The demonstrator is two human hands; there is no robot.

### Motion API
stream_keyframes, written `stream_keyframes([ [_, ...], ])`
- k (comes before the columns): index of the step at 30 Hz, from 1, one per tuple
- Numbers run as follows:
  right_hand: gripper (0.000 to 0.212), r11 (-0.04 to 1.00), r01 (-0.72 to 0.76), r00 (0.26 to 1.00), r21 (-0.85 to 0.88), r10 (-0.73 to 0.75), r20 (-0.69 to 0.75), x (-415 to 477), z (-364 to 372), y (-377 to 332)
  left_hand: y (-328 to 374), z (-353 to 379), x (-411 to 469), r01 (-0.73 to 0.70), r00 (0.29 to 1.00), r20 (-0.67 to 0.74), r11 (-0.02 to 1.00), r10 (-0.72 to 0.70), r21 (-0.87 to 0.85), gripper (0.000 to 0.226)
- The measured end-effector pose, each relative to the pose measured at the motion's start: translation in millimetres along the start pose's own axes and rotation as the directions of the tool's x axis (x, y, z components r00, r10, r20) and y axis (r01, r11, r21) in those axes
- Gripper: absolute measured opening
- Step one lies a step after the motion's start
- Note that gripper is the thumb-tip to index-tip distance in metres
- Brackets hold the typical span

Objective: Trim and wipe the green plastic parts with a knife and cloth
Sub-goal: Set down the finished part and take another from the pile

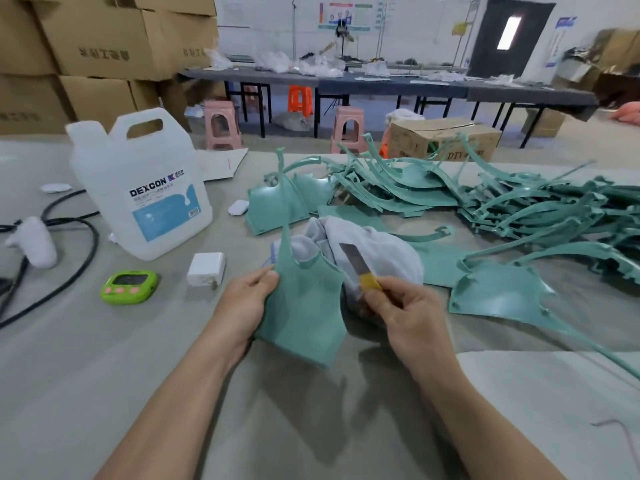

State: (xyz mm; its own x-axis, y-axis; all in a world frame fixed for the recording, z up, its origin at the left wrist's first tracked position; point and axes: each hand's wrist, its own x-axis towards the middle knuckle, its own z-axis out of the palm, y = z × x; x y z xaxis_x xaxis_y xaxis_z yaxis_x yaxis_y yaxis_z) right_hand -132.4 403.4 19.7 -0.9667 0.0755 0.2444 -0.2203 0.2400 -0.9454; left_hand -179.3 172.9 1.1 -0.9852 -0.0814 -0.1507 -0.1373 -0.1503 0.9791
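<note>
The left hand (249,299) grips 1 green plastic part (304,306) by its left edge, thumb on the front face and fingers curled behind it, holding it upright above the grey table (104,358) in the near centre. The part's thin strap rises at its upper left.

The right hand (405,313) pinches a knife (360,271) by its yellow handle between thumb and forefinger. The bare blade points up and to the left, just beside the part's upper right corner; whether the blade touches the edge cannot be told. A pale grey cloth (377,247) is bunched right behind the part and the knife, and part of it lies under the right hand.

To the right, another green part (502,296) lies flat near the right hand. Farther right and back, a large pile of green parts (526,209) spreads across the table.

On the left stands a white jug (145,188) labelled DEXCON. Nearer than it lie a white charger (206,268) and a green timer (129,286), and black cables (69,268) loop at the far left.
</note>
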Motion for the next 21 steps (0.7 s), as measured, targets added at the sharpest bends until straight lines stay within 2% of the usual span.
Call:
stream_keyframes([
  [3, 0.03, 0.997, 0.036, 0.999, -0.074, -0.035, 0.017, -3, 2, 12, 2, 4, 1, 0.009, 0.999, -0.034, 1.0, -0.008, 0.029, 0.023],
  [10, 0.048, 0.995, 0.097, 0.995, -0.026, -0.097, 0.0, 4, 5, 6, 4, 2, 4, 0.023, 0.999, -0.035, 0.999, -0.025, -0.033, 0.035],
  [16, 0.03, 0.967, 0.136, 0.991, -0.216, -0.136, 0.012, -7, 3, 3, 7, 2, 2, 0.031, 0.999, -0.023, 0.996, -0.033, -0.079, 0.039],
  [21, 0.033, 0.962, 0.207, 0.978, -0.178, -0.198, 0.067, -20, -1, -1, 9, 0, 2, 0.055, 0.998, -0.029, 0.995, -0.057, -0.077, 0.032],
])
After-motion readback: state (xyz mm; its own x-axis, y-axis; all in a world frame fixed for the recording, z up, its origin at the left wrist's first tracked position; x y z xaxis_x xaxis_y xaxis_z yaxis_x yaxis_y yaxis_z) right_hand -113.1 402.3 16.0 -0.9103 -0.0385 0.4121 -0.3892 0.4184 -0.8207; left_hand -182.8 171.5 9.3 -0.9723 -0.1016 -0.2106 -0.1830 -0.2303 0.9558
